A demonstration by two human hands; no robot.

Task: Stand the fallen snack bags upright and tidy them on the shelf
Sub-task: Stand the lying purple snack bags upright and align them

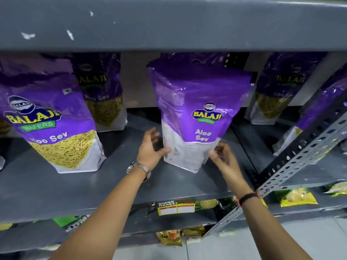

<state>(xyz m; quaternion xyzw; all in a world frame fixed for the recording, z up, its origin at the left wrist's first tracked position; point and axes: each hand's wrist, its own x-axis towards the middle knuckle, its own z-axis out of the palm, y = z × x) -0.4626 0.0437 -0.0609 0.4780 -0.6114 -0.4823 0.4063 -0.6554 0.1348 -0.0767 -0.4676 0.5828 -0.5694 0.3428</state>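
Note:
A purple and white Aloo Sev snack bag (195, 113) stands upright in the middle of the grey shelf (56, 188), turned so its side faces me. My left hand (150, 147) touches its lower left edge with the fingers spread. My right hand (223, 156) pinches its lower right corner. Another upright Aloo Sev bag (54, 128) stands at the front left. A second one (101, 94) stands behind it, and a third (276, 91) stands at the back right.
A perforated metal upright (300, 158) slants across the right side, close to my right wrist. The shelf above (169, 25) hangs low over the bags. Yellow and green snack packets (296, 198) lie on the lower shelves. A price label (176, 209) sits on the shelf edge.

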